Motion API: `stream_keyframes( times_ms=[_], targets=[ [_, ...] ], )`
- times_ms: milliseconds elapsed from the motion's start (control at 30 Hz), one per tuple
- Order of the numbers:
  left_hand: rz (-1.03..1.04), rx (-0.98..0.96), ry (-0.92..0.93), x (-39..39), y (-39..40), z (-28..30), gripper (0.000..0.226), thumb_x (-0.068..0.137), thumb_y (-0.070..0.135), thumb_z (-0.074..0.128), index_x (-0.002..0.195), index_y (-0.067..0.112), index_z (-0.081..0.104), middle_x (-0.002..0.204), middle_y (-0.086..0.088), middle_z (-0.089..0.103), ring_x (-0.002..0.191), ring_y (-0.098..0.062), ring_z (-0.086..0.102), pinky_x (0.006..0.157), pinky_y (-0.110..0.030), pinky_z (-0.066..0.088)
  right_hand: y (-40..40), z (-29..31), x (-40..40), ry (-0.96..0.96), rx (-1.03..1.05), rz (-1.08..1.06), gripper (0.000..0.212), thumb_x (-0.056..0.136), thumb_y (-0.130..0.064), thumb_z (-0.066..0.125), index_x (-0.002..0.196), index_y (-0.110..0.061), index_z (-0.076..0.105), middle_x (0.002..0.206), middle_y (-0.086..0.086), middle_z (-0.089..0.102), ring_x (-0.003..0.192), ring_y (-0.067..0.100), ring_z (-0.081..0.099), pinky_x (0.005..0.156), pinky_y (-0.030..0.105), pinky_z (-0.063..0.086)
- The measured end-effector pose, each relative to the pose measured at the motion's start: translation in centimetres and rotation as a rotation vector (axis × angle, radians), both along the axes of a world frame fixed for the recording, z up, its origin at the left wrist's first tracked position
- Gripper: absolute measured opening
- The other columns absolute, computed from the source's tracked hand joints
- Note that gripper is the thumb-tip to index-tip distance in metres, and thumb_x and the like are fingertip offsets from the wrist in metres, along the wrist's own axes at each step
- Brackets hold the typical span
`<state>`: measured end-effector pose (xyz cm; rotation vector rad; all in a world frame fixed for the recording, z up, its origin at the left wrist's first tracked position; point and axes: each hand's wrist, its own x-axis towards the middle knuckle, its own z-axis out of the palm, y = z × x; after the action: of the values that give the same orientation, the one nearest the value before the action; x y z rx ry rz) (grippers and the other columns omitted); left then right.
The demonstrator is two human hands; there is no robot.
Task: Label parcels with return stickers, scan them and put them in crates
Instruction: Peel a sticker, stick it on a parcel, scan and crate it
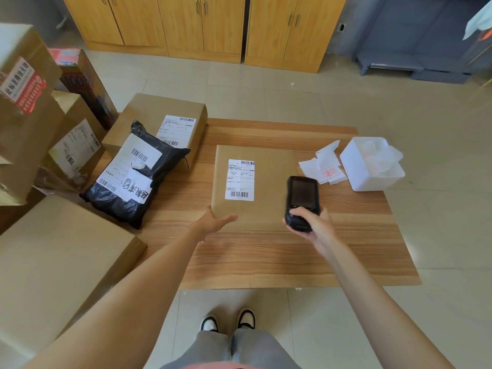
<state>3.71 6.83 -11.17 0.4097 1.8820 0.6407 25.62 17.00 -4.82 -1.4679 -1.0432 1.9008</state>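
Note:
A flat brown cardboard parcel (pixel 269 182) lies in the middle of the wooden table (pixel 266 257), a white shipping label (pixel 239 180) on its top. My left hand (pixel 214 221) holds the parcel's near left corner, thumb on top. My right hand (pixel 312 223) grips a black handheld scanner (pixel 302 201) over the parcel's right edge, its screen facing up. A return sticker with a red stamp (pixel 329 173) lies among loose white backing papers right of the parcel.
A black bag parcel (pixel 133 177) with labels leans on a brown box (pixel 162 121) at the table's left. More cardboard boxes (pixel 61 262) stack on the left. A white plastic container (pixel 372 166) sits at the right. Wooden cabinets (pixel 205 25) stand behind.

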Motion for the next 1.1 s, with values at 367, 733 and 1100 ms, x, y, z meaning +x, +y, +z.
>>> stream_keyframes(
  times_ms=[367, 733, 1100],
  targets=[
    [-0.035, -0.04, 0.008, -0.1, 0.2, -0.3, 0.089, 0.082, 0.056, 0.064, 0.149, 0.021, 0.016, 0.147, -0.004, 0.039, 0.128, -0.031, 0.044, 0.105, -0.054, 0.037, 2.7, -5.9, 8.0, -0.347, -0.073, -0.076, 0.071, 0.077, -0.004, 0.075, 0.135, -0.007, 0.033, 0.114, 0.011, 0.051, 0.099, 0.025, 0.054, 0.065, 0.03, 0.049],
    [-0.085, -0.075, 0.035, -0.4, 0.2, -0.6, 0.09, 0.082, 0.06, 0.061, 0.149, 0.023, 0.014, 0.143, -0.004, 0.042, 0.109, -0.024, 0.049, 0.102, -0.051, 0.04, 1.7, -10.2, 9.8, -0.37, -0.06, -0.043, 0.082, 0.073, -0.001, 0.078, 0.139, -0.009, 0.031, 0.128, 0.014, 0.051, 0.109, 0.028, 0.054, 0.091, 0.043, 0.049],
    [-0.104, -0.09, 0.048, -0.4, 0.3, -0.7, 0.087, 0.082, 0.062, 0.06, 0.147, 0.022, 0.018, 0.138, -0.006, 0.045, 0.11, -0.025, 0.05, 0.097, -0.046, 0.043, 1.3, -11.6, 10.6, -0.52, 0.023, 0.114, 0.088, 0.076, 0.003, 0.076, 0.143, -0.005, 0.019, 0.136, 0.016, 0.043, 0.125, 0.031, 0.043, 0.096, 0.036, 0.036]
  ],
)
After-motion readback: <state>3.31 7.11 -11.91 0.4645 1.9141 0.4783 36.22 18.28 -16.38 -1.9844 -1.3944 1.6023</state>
